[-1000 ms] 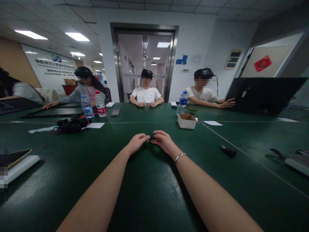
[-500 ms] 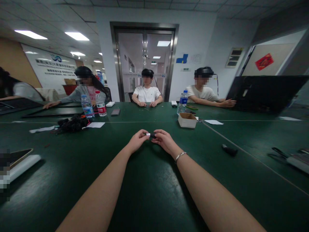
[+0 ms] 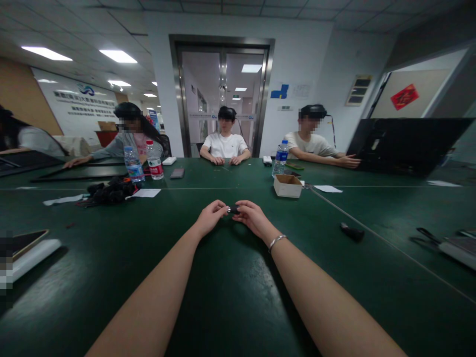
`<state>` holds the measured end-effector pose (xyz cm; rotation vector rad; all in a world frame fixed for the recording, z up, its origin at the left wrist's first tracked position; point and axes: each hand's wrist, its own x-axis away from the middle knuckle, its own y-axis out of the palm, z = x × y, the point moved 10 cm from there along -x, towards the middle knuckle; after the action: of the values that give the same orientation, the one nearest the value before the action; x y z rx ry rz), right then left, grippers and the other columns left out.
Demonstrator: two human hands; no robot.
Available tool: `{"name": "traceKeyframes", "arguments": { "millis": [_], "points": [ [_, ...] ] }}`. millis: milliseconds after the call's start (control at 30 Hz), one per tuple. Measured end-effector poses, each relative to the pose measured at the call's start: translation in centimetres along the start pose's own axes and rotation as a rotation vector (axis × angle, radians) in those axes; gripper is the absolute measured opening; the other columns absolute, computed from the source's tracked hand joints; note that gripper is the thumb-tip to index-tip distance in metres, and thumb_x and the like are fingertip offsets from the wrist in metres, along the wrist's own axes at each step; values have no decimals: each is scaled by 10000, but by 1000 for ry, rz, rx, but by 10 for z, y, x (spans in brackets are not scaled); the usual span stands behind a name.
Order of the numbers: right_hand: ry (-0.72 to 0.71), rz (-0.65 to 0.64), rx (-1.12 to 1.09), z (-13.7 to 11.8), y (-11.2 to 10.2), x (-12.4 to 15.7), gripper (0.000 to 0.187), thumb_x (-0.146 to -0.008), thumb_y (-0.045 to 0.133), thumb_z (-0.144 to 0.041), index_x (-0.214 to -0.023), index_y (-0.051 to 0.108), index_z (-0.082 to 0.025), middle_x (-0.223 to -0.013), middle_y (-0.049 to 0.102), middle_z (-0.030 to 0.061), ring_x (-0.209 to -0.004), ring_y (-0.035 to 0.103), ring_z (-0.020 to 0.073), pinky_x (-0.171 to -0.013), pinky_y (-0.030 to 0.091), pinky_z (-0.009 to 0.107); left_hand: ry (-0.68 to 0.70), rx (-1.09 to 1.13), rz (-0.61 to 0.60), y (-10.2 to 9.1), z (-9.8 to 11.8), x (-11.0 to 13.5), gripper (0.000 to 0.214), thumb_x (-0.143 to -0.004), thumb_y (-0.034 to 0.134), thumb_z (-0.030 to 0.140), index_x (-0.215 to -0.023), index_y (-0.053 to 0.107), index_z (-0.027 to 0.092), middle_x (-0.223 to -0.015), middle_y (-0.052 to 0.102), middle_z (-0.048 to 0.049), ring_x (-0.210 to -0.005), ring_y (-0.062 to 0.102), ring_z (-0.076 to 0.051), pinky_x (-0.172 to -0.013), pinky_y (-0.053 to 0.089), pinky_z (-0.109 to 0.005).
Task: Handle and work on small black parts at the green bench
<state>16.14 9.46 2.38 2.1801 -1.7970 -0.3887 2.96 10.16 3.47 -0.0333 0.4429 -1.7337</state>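
Illumination is dim overall, with a white glow from ceiling panels [image 3: 118, 56] at upper left. Diffuse glare and soft shadows mark the green tabletop [image 3: 223, 297]. Wide-angle distortion stretches the outer edges; fine detail appears soft.

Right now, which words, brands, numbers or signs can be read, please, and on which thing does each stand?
"大数据": seemingly, on the wall sign; its other lettering is blurred.
"福": probably, on the red diamond; blurred.
Left bottle, red-capped bottle, right bottle: labels too blurred.
Glass door: lettering too small.
Small black item: no text discernible.
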Motion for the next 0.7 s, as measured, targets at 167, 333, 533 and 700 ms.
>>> {"name": "traceKeyframes", "arguments": {
  "millis": [167,333,533,700],
  "points": [
    [1,8,11,1,-1,-1,180,-671,604,-96,-838,595,-162,-580,604,-25,-528,608,106,-623,562,278,16,-65,-5,-1,0,-1,391,-789,467,562,-775,577,187,-744,628,-10,-714,555,-140,-676,419,-258],
    [3,0,13,2,0,-2,179,-662,597,-97,-829,594,-161,-582,602,-24,-527,609,107,-626,561,278,15,-79,11,-1,-1,-2,437,-791,445,587,-734,590,179,-728,634,-21,-705,563,-148,-679,425,-265],
    [-3,-12,29,0,2,-1,183,-657,599,-100,-827,591,-167,-596,605,-20,-532,609,106,-619,556,269,-24,-135,32,-4,-10,-4,569,-788,379,656,-743,645,155,-754,655,-57,-719,569,-172,-669,421,-282],
    [2,-6,10,1,1,-1,179,-664,593,-101,-832,587,-163,-588,604,-20,-527,612,108,-617,557,270,-14,-51,24,-3,-6,-3,499,-791,415,619,-787,625,166,-746,651,-37,-708,569,-158,-674,428,-272]
  ]
}}
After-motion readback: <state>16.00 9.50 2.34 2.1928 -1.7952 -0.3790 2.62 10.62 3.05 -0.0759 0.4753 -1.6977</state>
